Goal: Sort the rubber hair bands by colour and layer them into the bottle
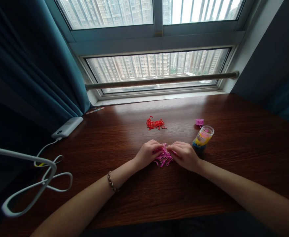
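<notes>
A loose pile of small pink rubber bands (164, 159) lies on the dark wooden table in front of me. At its left side my left hand (148, 152) has its fingers curled and pressed on the bands. My right hand (184, 154) pinches at the pile from the right, thumb and fingertips together near its top. The fingertips of both hands nearly meet there, and the exact bands between them are too small to make out. Just beyond my right hand stands a clear jar (203, 137), without its lid, with pink, yellow and blue bands inside.
A heap of red bands (155, 123) lies farther back on the table (124, 131). Behind the jar rests a pink lid (199, 122). At the left are a white power bank (67, 127) and a looping white cable (45, 181). A blue curtain hangs beside the window.
</notes>
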A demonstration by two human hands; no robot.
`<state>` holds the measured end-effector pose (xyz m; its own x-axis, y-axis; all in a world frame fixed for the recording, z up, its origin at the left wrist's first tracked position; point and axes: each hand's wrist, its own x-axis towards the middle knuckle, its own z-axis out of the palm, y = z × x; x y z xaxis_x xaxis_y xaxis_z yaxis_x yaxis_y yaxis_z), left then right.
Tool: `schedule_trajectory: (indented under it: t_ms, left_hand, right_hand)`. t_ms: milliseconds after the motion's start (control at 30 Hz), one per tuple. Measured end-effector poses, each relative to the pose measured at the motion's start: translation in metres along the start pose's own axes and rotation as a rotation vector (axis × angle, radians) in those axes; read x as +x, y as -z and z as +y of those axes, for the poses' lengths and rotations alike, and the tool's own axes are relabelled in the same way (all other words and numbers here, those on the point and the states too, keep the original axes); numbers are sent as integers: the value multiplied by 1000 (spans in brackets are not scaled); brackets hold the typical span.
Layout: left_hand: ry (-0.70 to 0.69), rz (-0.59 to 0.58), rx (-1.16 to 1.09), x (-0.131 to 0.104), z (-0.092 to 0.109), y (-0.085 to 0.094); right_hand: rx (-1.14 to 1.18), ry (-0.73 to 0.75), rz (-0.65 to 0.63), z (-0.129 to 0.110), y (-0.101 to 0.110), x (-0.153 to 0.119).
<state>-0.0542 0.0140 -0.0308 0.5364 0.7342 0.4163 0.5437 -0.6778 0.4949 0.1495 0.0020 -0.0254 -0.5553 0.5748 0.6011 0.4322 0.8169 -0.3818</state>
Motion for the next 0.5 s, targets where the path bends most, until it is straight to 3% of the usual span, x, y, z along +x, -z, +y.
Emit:
schedule_trajectory:
  t_ms: [167,333,500]
  left_hand:
    - [87,69,-67,-2,3,2]
    - [284,181,-303,-4,7,0]
    - [421,216,-579,0,17,-3]
  right_hand:
    - [63,-71,49,-1,0,1]
    - [130,-113,95,-6,-2,5]
    - [199,-117,90,-11,-9,7]
